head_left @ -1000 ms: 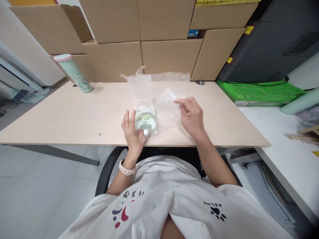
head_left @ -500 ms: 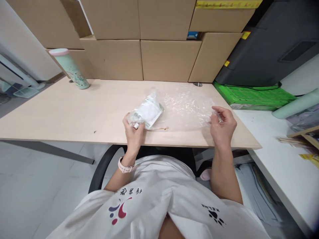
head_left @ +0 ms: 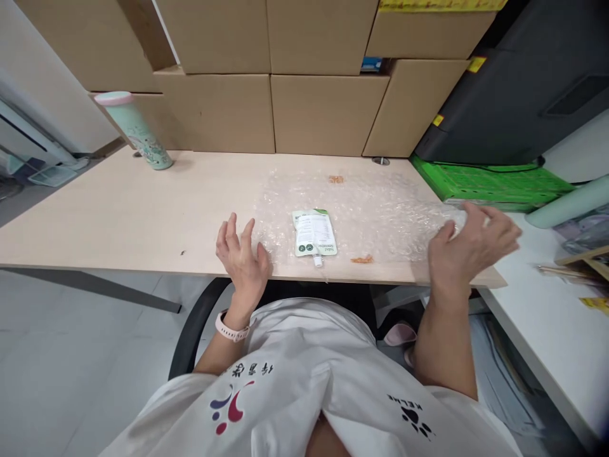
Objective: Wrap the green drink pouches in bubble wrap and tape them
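Observation:
A sheet of clear bubble wrap (head_left: pixel 375 212) lies spread flat across the wooden table (head_left: pixel 143 216). On it, near the front edge, rests a small white and green spouted pouch (head_left: pixel 314 231), label side up with the cap toward me. My left hand (head_left: pixel 242 257) hovers open with fingers spread just left of the wrap's edge, touching nothing that I can see. My right hand (head_left: pixel 469 244) is at the right end of the sheet, with thumb and fingers closed on its edge; the hand is slightly blurred.
A mint tumbler with a pink lid (head_left: pixel 136 130) stands at the back left. Cardboard boxes (head_left: pixel 323 108) line the back. A green crate (head_left: pixel 485 181) and a black case (head_left: pixel 523 82) sit at the right. Two brown tape scraps (head_left: pixel 362 259) stick to the wrap.
The wrap has been pulled out flat to the right by my right hand. My left hand let go of the pouch, which now lies flat on the sheet.

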`<state>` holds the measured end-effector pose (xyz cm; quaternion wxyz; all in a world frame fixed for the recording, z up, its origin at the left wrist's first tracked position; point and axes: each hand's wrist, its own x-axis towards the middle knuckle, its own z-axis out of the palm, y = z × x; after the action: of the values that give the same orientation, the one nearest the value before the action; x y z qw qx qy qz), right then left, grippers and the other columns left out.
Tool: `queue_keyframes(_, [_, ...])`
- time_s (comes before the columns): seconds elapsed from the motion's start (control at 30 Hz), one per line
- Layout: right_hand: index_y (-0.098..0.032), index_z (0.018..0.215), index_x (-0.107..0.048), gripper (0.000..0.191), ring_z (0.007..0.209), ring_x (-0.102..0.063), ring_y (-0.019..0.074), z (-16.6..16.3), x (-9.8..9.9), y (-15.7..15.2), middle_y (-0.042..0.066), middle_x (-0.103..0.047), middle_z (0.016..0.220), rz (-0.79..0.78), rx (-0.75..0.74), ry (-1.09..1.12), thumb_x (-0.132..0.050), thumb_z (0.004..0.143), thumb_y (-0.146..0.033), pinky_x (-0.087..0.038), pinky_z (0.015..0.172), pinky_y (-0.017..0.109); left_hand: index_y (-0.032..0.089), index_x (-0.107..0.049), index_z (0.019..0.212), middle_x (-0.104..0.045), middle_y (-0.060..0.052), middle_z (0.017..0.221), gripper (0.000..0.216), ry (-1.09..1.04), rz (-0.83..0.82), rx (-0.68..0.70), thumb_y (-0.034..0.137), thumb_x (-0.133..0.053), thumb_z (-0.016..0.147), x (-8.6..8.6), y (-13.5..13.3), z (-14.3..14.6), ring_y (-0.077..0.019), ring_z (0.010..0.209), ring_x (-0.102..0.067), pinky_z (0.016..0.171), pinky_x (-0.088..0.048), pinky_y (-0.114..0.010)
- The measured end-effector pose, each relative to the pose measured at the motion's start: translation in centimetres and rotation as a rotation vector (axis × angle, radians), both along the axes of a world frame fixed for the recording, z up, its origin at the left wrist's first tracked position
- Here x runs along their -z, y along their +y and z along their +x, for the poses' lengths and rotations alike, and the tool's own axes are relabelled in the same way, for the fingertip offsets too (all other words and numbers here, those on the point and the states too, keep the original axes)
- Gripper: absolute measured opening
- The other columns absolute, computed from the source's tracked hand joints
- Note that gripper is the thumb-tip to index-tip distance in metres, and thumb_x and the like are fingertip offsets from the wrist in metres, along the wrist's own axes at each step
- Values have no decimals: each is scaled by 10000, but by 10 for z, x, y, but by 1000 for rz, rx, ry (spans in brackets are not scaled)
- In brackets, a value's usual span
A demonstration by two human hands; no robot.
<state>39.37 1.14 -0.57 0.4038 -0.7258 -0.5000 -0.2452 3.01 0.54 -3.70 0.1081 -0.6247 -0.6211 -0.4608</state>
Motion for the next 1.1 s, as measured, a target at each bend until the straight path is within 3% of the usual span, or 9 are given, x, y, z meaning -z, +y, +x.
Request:
queue_keyframes(0.1, [-145,1237,-653,379,1072,-592,334,-48,3,5,169,-708,1141,-186,-350,-32,-468,933,-275,-403,956,509,231,-687,1162,-694,-74,1300,283,137,-96,214,184,-546,921,-5,-11,-1,-282,1237,-595,1189,-267,-552])
queue_keyframes(0.2, [-166,1220,-683,407,982,-618,332,-103,10,13,145,-749,1044,-469,-536,-54,-468,980,-414,-427,916,498,216,-711,1114,-735,-62,1231,220,263,-280,438,244,-562,954,-7,-18,-1,-262,1091,-647,1071,-416,-500])
queue_keyframes(0.37, [-190,1366,-587,505,1065,-593,336,-153,10,24,136,-704,1178,-520,-638,104,-583,920,-428,-446,945,490,166,-712,1136,-732,-75,1248,245,358,-255,417,249,-556,968,-2,-19,5,-297,1073,-607,919,-494,-456])
queue_keyframes(0.53, [-179,1435,-518,621,1195,-534,371,-152,8,32,174,-604,1337,-546,-591,160,-628,882,-440,-444,988,507,158,-704,1142,-731,-76,1245,251,378,-234,422,234,-531,976,-2,-21,15,-280,985,-584,845,-504,-435])
queue_keyframes(0.63, [-177,1386,-563,580,1161,-554,386,-145,8,37,177,-653,1258,-595,-602,149,-597,894,-482,-426,997,554,154,-694,1155,-721,-99,1253,266,404,-262,440,234,-512,978,-4,-24,21,-278,938,-572,800,-502,-440])
queue_keyframes(0.77, [-210,1344,-582,592,1048,-617,321,-140,7,44,121,-687,1176,-590,-680,297,-700,797,-402,-464,973,519,143,-686,1150,-710,-125,1260,267,405,-290,434,260,-536,963,-4,-26,26,-302,971,-576,796,-502,-458])
queue_keyframes(0.83, [-230,1324,-583,605,986,-637,277,-139,7,44,91,-684,1169,-549,-755,450,-729,754,-371,-520,899,463,146,-665,1196,-692,-123,1301,293,378,-302,458,273,-562,952,-4,-26,25,-318,1043,-578,821,-504,-468])
queue_keyframes(0.97, [-258,1230,-642,460,742,-640,186,-139,5,40,52,-683,1118,-571,-981,750,-665,782,-358,-531,537,297,179,-638,1263,-666,-110,1356,346,271,-335,553,281,-610,934,-6,-28,16,-328,1152,-578,915,-505,-506])
queue_keyframes(1.1, [-215,1062,-688,317,622,-609,152,-151,-2,36,38,-686,915,-445,-951,1024,-654,774,-344,-483,433,247,219,-689,1162,-711,-89,1267,237,-78,-276,548,272,-594,952,-10,-30,2,-249,1160,-632,983,-526,-439])
